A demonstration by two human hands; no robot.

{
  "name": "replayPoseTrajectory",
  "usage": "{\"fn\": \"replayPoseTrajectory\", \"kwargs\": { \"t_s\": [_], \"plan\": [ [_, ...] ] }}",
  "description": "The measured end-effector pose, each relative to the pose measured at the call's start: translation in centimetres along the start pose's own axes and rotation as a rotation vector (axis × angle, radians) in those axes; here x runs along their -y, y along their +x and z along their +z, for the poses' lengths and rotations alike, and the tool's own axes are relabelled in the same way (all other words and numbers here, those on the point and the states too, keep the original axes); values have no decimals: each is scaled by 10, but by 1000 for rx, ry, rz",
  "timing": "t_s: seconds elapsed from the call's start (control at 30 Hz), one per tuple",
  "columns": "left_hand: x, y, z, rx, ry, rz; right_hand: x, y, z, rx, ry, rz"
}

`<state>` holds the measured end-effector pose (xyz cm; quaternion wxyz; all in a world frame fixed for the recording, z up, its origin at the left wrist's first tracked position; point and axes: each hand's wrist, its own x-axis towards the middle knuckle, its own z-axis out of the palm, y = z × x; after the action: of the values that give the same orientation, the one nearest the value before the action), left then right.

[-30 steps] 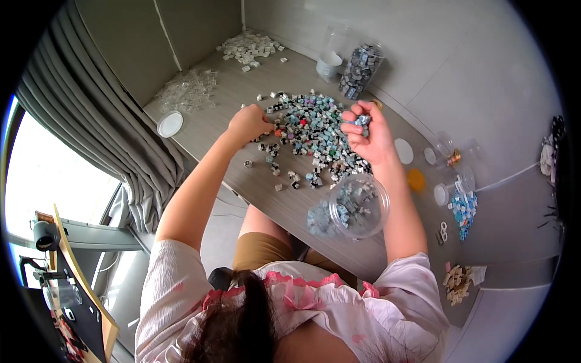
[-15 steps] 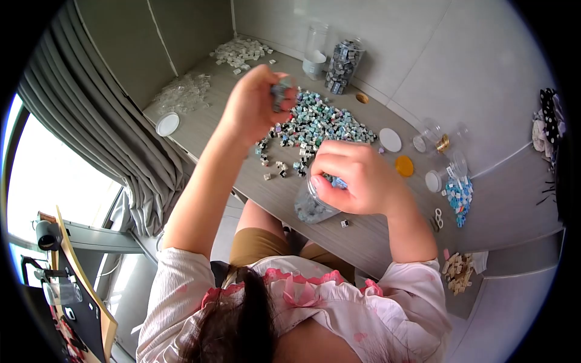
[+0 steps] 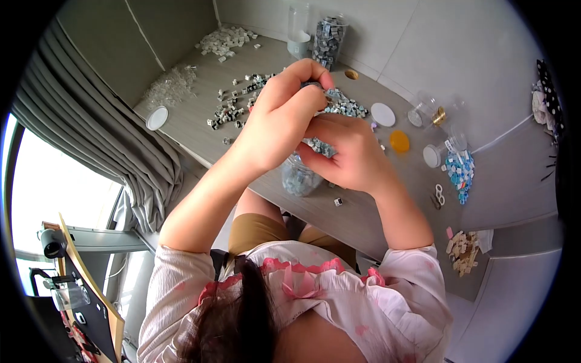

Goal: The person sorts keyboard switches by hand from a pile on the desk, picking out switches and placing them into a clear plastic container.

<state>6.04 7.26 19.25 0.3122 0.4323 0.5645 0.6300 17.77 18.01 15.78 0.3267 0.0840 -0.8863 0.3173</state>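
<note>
My left hand [image 3: 281,115] is closed, its fingers curled over small greyish keyboard switches that are mostly hidden. It is above the pile, close against my right hand. My right hand [image 3: 351,151] is curled at the mouth of a clear jar [image 3: 301,176], with small pale-blue switches showing between thumb and fingers. Whether it also touches the jar rim is hidden. Grey-blue pieces fill the jar, which stands near the table's front edge. Beyond the hands lies a pile of teal, white and black keyboard switches [image 3: 348,106], partly covered by them. Loose black-and-white switches [image 3: 227,114] are scattered to the left.
At the back stand a full jar of grey pieces [image 3: 330,42] and a clear jar [image 3: 299,30]. White pieces [image 3: 227,41] and transparent pieces [image 3: 170,86] lie back left. On the right are a white lid [image 3: 382,114], an orange disc [image 3: 399,141], scissors [image 3: 439,193] and blue pieces [image 3: 460,172].
My left hand has come down and right from above the pile to meet my right hand. My right hand has risen slightly, and the jar now stands more upright. The view has shifted a little.
</note>
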Motion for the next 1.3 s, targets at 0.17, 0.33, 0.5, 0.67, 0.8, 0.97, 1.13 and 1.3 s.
{"fn": "replayPoseTrajectory", "kwargs": {
  "t_s": [0.17, 0.33, 0.5, 0.67, 0.8, 0.97, 1.13, 1.3],
  "plan": [
    [38, 5, 2, 15, 419, 459, -17, -25, -16, -466, 316, 90],
    [40, -6, 9, 161, 783, 532, -45, -65, -39, -691, 341, 213],
    [46, -9, 15, 75, 945, 724, -35, -100, -27, -387, 107, 473],
    [52, -19, 12, -118, 895, 723, -58, -145, -17, -262, -412, 614],
    [95, -30, -1, -280, 547, 589, -79, -192, -55, -422, -550, 756],
    [143, -46, 3, -101, 210, 264, -122, -251, -101, -422, -864, 761],
    [127, -63, 15, -119, 108, 356, -164, -247, -127, -180, -1195, 585],
    [100, -87, 32, 128, 159, 472, -185, -237, -124, -45, -1295, 512]
  ]
}}
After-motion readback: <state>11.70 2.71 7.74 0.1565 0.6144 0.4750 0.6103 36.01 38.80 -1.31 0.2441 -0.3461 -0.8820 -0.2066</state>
